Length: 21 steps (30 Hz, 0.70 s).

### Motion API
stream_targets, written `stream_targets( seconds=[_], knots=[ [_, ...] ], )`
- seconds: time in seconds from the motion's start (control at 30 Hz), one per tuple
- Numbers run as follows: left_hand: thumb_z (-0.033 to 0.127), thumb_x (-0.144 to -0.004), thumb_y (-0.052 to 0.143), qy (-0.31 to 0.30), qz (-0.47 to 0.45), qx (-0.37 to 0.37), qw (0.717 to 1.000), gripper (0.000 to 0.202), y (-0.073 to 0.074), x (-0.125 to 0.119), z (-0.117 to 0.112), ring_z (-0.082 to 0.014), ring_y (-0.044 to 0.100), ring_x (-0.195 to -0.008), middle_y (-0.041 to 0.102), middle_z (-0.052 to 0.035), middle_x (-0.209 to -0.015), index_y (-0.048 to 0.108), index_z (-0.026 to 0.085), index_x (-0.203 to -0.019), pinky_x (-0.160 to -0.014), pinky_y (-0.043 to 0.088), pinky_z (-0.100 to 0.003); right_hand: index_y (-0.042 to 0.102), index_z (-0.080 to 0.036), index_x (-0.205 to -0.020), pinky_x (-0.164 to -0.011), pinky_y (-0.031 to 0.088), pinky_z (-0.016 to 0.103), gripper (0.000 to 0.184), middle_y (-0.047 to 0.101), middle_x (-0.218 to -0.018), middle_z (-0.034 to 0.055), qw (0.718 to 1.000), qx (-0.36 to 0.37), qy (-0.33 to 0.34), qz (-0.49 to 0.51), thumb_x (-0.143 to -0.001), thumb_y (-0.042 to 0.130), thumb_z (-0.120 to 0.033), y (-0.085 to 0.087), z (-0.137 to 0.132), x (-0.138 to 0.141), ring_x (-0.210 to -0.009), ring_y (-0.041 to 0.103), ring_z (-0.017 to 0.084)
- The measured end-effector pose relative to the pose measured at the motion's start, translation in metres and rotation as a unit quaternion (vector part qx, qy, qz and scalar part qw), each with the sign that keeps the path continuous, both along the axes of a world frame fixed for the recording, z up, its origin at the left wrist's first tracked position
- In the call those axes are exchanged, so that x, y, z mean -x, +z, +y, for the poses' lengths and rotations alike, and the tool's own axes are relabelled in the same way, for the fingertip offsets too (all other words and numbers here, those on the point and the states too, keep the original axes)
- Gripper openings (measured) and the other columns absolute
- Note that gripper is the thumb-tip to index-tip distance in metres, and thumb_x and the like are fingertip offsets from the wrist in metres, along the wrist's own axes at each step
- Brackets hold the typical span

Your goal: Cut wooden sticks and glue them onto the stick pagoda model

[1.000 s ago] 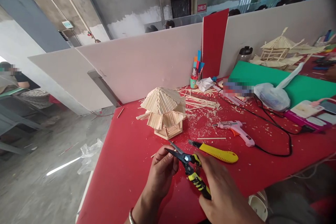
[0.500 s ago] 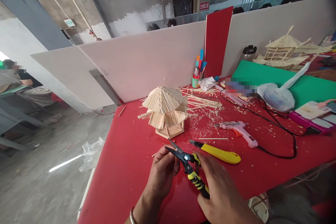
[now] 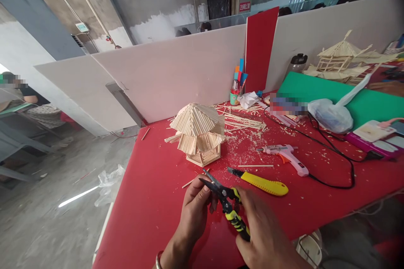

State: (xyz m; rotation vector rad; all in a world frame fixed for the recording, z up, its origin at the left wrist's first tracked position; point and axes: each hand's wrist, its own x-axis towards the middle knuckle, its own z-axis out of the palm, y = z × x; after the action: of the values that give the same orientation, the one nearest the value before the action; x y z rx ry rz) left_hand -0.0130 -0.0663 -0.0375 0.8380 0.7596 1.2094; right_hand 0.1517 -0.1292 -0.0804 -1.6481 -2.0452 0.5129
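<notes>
My right hand [image 3: 267, 235] is wrapped round the yellow-and-black handles of a pair of snips [image 3: 224, 199], whose blades stand apart and point up-left. My left hand [image 3: 195, 212] is curled with its fingertips pinched right at the blades; what they pinch is too small to make out. Both hands hover over the near part of the red table [image 3: 151, 201]. Just beyond them stands a small pagoda model made of wooden sticks [image 3: 198, 132]. A thin loose stick [image 3: 189, 183] lies on the table by my left hand.
A yellow utility knife [image 3: 260, 180] lies right of the snips, a white glue gun [image 3: 285, 153] with a black cord behind it. Loose sticks and chips [image 3: 243, 122] litter the back. A cup of tools [image 3: 234, 94], a plastic bag [image 3: 330, 115], a green mat [image 3: 362, 105] and another stick model [image 3: 341, 59] stand further right.
The hands and snips have shifted slightly toward me and lower in view. The blades remain apart and my left fingertips stay at them.
</notes>
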Motion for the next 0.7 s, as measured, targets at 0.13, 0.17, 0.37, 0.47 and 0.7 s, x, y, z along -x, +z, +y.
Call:
stream_targets(
  seconds=[0.13,0.17,0.37,0.47,0.7],
  knots=[
    [0.041,-0.081,0.071,0.006,0.021,-0.017,1.0,0.028,-0.003,-0.002,-0.005,-0.0076,0.041,-0.049,0.056,0.0003,-0.065,0.061,0.016,-0.074,-0.046,0.03,-0.022,0.025,-0.018,-0.147,-0.107,0.041,0.048,0.087,0.046,-0.144,0.0158,0.999,-0.011,-0.038,0.014,-0.064,0.049,-0.012,-0.01,-0.008,0.007,-0.133,0.044,0.032],
    [0.042,-0.08,0.071,0.01,0.027,-0.018,0.999,0.03,-0.003,-0.002,-0.006,-0.0074,0.04,-0.049,0.055,0.0007,-0.063,0.061,0.016,-0.073,-0.046,0.029,-0.022,0.025,-0.017,-0.147,-0.107,0.041,0.048,0.088,0.046,-0.143,0.016,0.999,-0.013,-0.049,0.017,-0.063,0.049,-0.011,-0.01,-0.01,0.009,-0.133,0.044,0.032],
    [0.046,-0.076,0.074,0.022,0.037,0.009,0.999,0.034,-0.002,-0.006,-0.008,-0.0067,0.035,-0.047,0.05,0.0024,-0.059,0.06,0.015,-0.071,-0.046,0.026,-0.022,0.022,-0.017,-0.145,-0.104,0.043,0.049,0.087,0.05,-0.139,0.0173,0.997,-0.046,-0.061,0.001,-0.062,0.049,-0.01,-0.007,-0.015,0.014,-0.129,0.049,0.032],
    [0.045,-0.075,0.075,0.012,0.024,0.033,0.999,0.034,0.0,-0.007,-0.008,-0.0065,0.034,-0.047,0.048,0.003,-0.057,0.059,0.015,-0.071,-0.047,0.024,-0.022,0.022,-0.018,-0.146,-0.103,0.044,0.048,0.088,0.049,-0.14,0.0169,0.997,-0.045,-0.061,-0.013,-0.062,0.049,-0.01,-0.008,-0.013,0.01,-0.129,0.049,0.032],
    [0.029,-0.081,0.063,-0.068,-0.03,0.078,0.994,0.024,0.004,-0.003,-0.004,-0.0059,0.023,-0.043,0.035,0.0063,-0.047,0.049,0.016,-0.065,-0.045,0.017,-0.021,0.019,-0.018,-0.149,-0.102,0.046,0.049,0.083,0.048,-0.142,0.016,0.996,-0.078,0.007,-0.049,-0.072,0.049,-0.013,-0.008,-0.003,-0.012,-0.131,0.047,0.032]
  ],
)
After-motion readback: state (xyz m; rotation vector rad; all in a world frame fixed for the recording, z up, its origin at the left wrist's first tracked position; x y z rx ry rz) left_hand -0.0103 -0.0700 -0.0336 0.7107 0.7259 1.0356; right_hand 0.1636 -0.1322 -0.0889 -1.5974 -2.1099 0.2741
